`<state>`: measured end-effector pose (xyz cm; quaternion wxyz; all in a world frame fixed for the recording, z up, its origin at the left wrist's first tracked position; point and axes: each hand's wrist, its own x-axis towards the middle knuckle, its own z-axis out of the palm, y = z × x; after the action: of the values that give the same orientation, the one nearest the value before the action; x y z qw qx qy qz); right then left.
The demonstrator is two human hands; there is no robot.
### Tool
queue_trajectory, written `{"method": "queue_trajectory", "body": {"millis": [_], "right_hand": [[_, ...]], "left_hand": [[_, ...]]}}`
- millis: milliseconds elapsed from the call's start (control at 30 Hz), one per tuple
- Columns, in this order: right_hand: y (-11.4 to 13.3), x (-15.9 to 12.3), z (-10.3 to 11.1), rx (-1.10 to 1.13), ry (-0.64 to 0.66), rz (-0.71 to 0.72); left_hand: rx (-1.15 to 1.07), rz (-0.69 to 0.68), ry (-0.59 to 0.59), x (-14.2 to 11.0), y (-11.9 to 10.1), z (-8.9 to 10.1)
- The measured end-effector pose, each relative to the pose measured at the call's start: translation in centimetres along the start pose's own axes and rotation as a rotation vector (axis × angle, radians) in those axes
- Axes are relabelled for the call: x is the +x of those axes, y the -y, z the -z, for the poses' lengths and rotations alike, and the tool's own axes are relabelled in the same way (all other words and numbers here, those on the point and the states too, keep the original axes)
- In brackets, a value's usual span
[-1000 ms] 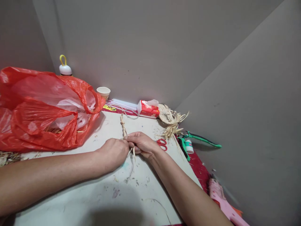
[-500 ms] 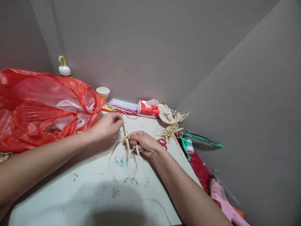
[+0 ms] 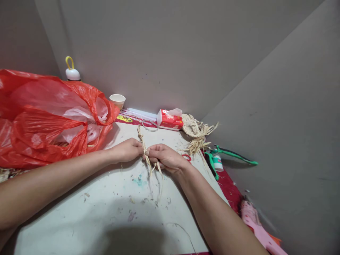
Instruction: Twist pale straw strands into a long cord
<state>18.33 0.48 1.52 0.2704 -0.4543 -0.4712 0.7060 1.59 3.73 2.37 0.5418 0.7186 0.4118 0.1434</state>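
Note:
A short braid of pale straw [image 3: 141,136] stands up between my two hands over the white tabletop, its loose strands hanging below. My left hand [image 3: 130,149] pinches the braid from the left, fingers closed around its lower part. From the other side my right hand [image 3: 163,156] grips the strands just beneath, thumb pressed to the forefinger. The fingertips of both hands nearly meet. Red-handled scissors [image 3: 187,157] lie partly hidden behind my right wrist.
A red plastic bag [image 3: 47,131] fills the left side. Along the back wall stand a paper cup [image 3: 117,100], a red tissue pack [image 3: 171,119] and a coiled straw braid [image 3: 192,126]. Green-handled pruning shears [image 3: 233,156] and a pink glue gun [image 3: 255,223] lie at right.
My left hand has moved down and right from the braid's top end to its lower part, beside my right hand. The top of the braid now shows free.

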Motion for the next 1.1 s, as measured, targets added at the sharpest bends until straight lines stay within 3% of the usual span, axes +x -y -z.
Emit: {"method": "queue_trajectory", "body": {"millis": [267, 433, 767, 933, 1100], "right_hand": [[0.1, -0.4, 0.0, -0.444, -0.118, 0.086], [0.2, -0.4, -0.1, -0.577, -0.148, 0.134], [0.2, -0.5, 0.5, -0.536, -0.029, 0.094], [-0.3, -0.1, 0.4, -0.413, -0.195, 0.102], [-0.3, -0.1, 0.2, -0.416, -0.261, 0.092]], "left_hand": [[0.209, -0.055, 0.06, 0.0, 0.0, 0.5], [0.122, -0.032, 0.086, 0.1, 0.5, 0.5], [0.129, -0.085, 0.015, 0.4, 1.2, -0.1], [0.146, -0.082, 0.002, 0.1, 0.9, -0.1], [0.148, -0.09, 0.006, 0.1, 0.8, 0.0]]}}
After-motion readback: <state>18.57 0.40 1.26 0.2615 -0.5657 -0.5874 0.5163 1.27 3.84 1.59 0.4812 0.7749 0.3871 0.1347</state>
